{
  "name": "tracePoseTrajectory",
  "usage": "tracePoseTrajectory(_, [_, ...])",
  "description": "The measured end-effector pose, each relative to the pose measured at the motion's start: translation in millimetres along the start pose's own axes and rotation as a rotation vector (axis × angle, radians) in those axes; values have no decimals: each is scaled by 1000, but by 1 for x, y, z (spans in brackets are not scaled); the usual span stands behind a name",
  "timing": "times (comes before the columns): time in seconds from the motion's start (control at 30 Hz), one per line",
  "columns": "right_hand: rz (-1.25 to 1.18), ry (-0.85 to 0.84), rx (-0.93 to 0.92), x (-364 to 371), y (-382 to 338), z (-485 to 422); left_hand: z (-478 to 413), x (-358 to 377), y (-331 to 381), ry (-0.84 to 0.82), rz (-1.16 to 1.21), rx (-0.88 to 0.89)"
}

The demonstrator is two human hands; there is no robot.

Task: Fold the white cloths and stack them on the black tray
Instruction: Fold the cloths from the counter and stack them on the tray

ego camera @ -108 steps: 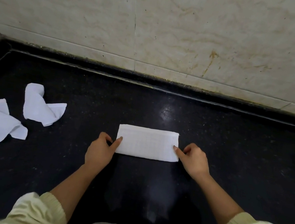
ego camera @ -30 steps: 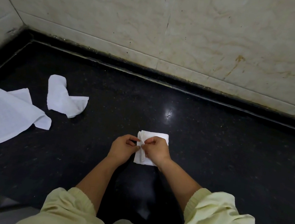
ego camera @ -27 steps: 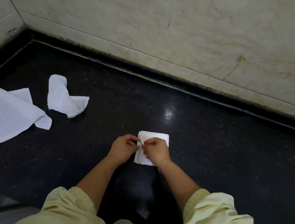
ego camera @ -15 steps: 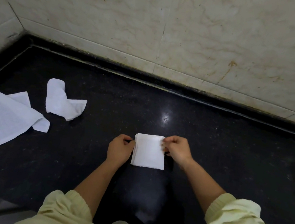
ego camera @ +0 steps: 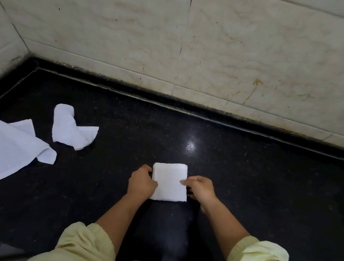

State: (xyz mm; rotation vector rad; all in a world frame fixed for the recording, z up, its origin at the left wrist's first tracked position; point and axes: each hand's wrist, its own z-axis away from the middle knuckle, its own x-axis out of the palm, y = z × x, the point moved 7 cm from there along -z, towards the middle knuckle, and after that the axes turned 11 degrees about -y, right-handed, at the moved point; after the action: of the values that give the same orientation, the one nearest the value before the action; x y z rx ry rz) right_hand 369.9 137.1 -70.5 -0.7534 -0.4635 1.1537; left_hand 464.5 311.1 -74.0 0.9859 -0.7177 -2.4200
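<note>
White square folded cloth [ego camera: 170, 182], lower centre, was pinched at its side edges by curled fingers of left hand [ego camera: 142, 181] and right hand [ego camera: 200, 188]; folding looked done, next called for lifting it off for stacking.

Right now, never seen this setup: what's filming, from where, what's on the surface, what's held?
There is no robot here. One camera sits on a person's head and looks down at their own two hands. The left hand and right hand each pinch a side edge of a folded white cloth that lies on a glossy black surface. To the left lie two cloths not yet folded: a crumpled cloth and a flatter cloth nearer the frame's edge. A tiled wall stands behind. No tray is in view.
</note>
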Motion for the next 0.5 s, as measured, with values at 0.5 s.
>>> tracePoseTrajectory(0.5, [-280,-222,-96,16,-35,17,15,27,1,-299,728,-149])
